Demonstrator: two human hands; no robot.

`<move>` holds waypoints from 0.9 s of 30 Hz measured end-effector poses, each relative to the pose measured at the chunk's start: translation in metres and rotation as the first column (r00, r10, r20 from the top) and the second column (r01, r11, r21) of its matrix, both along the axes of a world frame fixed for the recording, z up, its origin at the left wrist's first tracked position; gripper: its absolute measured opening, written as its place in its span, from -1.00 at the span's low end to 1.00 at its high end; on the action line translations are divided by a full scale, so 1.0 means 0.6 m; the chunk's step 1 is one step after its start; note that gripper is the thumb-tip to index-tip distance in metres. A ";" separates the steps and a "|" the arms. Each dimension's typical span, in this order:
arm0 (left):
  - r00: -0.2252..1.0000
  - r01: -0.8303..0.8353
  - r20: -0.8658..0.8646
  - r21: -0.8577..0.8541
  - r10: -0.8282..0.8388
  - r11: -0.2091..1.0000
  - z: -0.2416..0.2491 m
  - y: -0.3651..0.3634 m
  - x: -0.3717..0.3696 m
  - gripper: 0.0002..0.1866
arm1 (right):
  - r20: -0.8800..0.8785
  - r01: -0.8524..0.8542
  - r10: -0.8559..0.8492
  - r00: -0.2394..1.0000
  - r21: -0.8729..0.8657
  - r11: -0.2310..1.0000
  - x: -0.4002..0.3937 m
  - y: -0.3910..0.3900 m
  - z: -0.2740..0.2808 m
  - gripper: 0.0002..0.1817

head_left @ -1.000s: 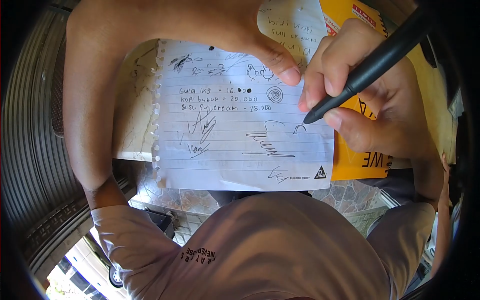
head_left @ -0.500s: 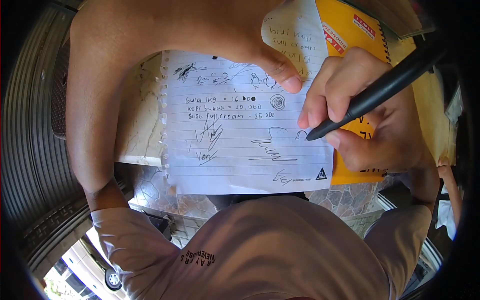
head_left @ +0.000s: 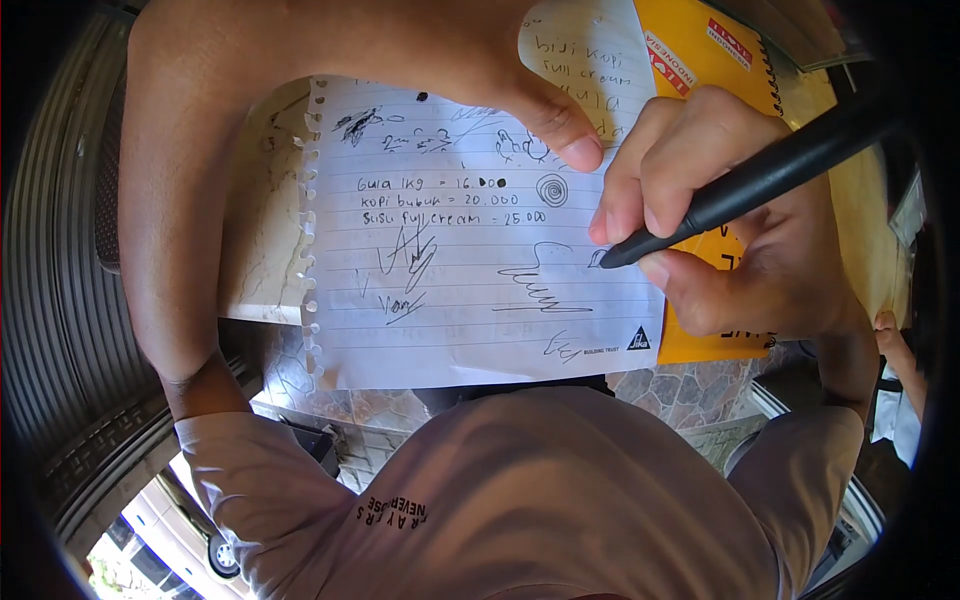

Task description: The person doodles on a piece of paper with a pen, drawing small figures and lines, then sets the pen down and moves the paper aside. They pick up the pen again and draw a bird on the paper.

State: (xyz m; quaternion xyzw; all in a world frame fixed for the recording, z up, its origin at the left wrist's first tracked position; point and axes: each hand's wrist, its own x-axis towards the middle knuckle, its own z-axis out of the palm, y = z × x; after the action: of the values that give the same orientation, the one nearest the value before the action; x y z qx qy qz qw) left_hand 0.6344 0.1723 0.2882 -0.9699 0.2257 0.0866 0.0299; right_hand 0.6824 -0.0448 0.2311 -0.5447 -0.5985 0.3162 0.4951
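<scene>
A sheet of lined paper (head_left: 450, 340) with torn punch holes lies under my hands, covered in handwritten words, prices, scribbles and signatures. In a closed pinch, my right hand (head_left: 735, 290) holds a thick black pen (head_left: 760, 170). The pen's tip rests at a small curved mark on the right part of the sheet. My left hand (head_left: 480, 50) lies across the top of the paper, its thumb stretched out; the other fingers are beyond the frame. Beneath the sheet's right side is a yellow spiral notebook (head_left: 705, 315) with red-and-white stickers.
A pale tabletop (head_left: 262, 230) shows left of the paper. Ribbed shutters (head_left: 60, 260) stand at far left, and stone paving (head_left: 690, 395) lies below. At the right edge, another person's arm (head_left: 902, 360) is visible. A parked vehicle (head_left: 185, 530) shows at lower left.
The paper appears shifted slightly left and up in view, along with my left arm. The pen tip has moved a little left and up, and the small curved mark looks slightly different.
</scene>
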 end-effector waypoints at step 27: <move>0.995 -0.051 -0.071 0.184 0.065 0.982 0.024 -0.043 0.005 0.07 | -0.110 0.054 -0.055 0.992 -0.018 0.998 -0.001 -0.010 -0.008 -0.66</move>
State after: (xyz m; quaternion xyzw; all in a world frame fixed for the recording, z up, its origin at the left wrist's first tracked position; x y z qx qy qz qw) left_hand 0.6376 0.1463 0.3028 -0.9653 0.1893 0.1446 0.1070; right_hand 0.6817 -0.0506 0.2265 -0.5462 -0.5526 0.3368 0.5318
